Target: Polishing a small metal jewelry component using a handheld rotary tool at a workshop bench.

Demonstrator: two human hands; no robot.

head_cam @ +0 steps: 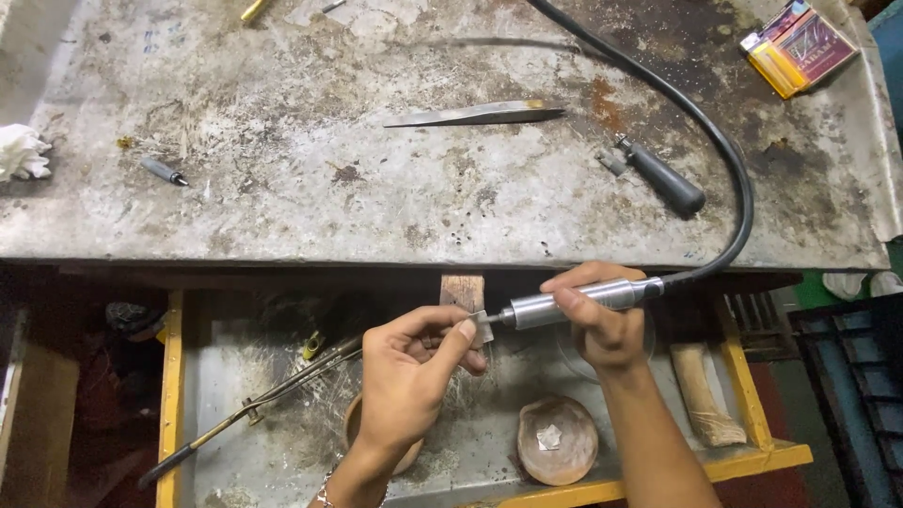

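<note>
Looking down from the head camera, the left hand [414,362] pinches a small flat silvery metal piece [482,326] between thumb and fingertips, holding it just in front of the short wooden bench peg [462,290] that sticks out from the worn grey metal-topped workbench [282,169]. The right hand [602,325] is clenched around a cylindrical steel rotary handpiece [564,303], whose tip touches the edge of the metal piece. A thick black flexible shaft cable [724,160] runs from the rear of the handpiece, curves up over the bench and leaves at the top edge.

Below the hands lies an open yellow-framed tray drawer lined with grey sheet metal [171,395]. In it rest a shallow brown round bowl [557,439] holding a small pale scrap, a long pair of dark metal tongs [254,404], and a pale wooden handle [701,390] at the right.

On the bench top lie pointed steel tweezers [475,115], a black-handled small tool [663,177], a short grey bit [165,172], a crumpled white tissue [21,152] at the left edge, and a flat red and yellow box [798,45] at the far right corner.
</note>
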